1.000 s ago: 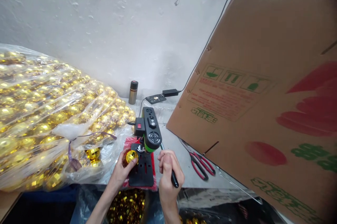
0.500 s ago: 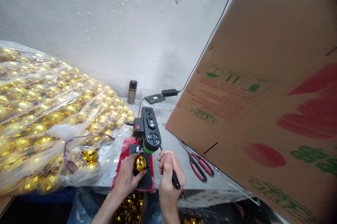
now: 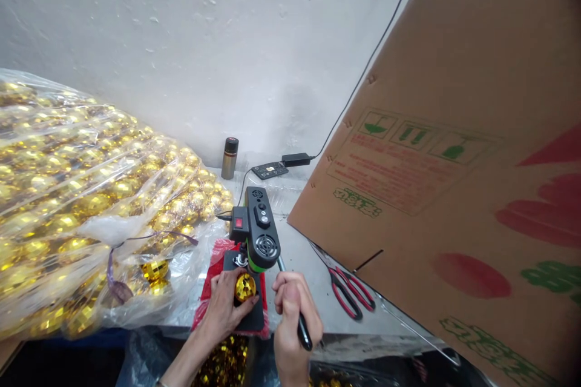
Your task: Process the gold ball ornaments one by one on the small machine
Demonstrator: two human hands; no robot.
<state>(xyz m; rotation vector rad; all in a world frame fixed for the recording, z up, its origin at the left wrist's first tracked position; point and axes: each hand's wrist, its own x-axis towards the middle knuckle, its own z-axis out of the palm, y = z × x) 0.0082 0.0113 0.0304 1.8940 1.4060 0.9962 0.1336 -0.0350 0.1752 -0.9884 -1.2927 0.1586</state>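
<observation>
My left hand point(image 3: 223, 304) has its thumb and fingers closed round a gold mirrored ball point(image 3: 246, 287) on the black base point(image 3: 252, 321) of a small bench press. The black press head point(image 3: 262, 223), with a green band, stands just above and behind the ball. With its fingers wrapped round the black grip of the press lever point(image 3: 304, 332), my right hand point(image 3: 294, 308) is to the right of the base. A red cloth or plastic sheet point(image 3: 206, 290) lies under the press.
Left is a tied clear bag of gold balls point(image 3: 104, 193). At right are red-handled scissors point(image 3: 349, 293) and a large cardboard box point(image 3: 408, 163). Behind stand a dark-capped bottle point(image 3: 229, 158) and a black power adapter point(image 3: 296, 160). More gold pieces point(image 3: 222, 363) lie below the table edge.
The whole view has shifted slightly. Both hands keep their grips, on the ball and on the lever, with little other visible movement.
</observation>
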